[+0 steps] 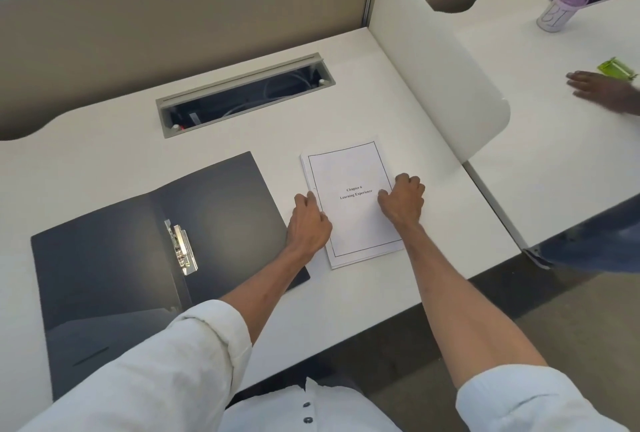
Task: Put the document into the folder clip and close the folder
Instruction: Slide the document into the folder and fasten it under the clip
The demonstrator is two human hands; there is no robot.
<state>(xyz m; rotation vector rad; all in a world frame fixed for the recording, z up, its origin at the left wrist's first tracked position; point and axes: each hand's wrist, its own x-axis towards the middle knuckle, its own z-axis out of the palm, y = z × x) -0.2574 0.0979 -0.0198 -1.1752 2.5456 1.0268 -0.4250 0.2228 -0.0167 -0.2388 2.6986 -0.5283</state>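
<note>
White laminate desk point(104, 161) fills the view, smooth and matte, w/ a grey rectangular cable tray point(242, 95) cut in at 12 o'clock. At 9 o'clock lies the folder point(114, 258), open flat: dark, glossy plastic, two rectangular leaves, spine running roughly 11 to 5. On the spine sits the folder clip point(181, 246), a narrow metal bar, shiny, long axis along the spine. Just right of the folder, near center, the document point(349, 168): a thin stack of white paper, rectangular, black border line, printed title "Chapter 6 Learning Experience" mid-page. Long axis runs approx 11 to 5, top edge toward 12; its left edge is close to the folder's right leaf, not overlapping. Left hand point(308, 223) rests at the doc's left edge, fingers curled against the paper; right hand point(403, 201) presses on the page's right half, fingers bent, knuckles up. Neither hand has lifted the stack; a closed hold can't be told. White sleeves rolled to the elbows. At 2 o'clock, past a curved white divider point(433, 67), another person's hand point(602, 88) lies on the next desk.
</note>
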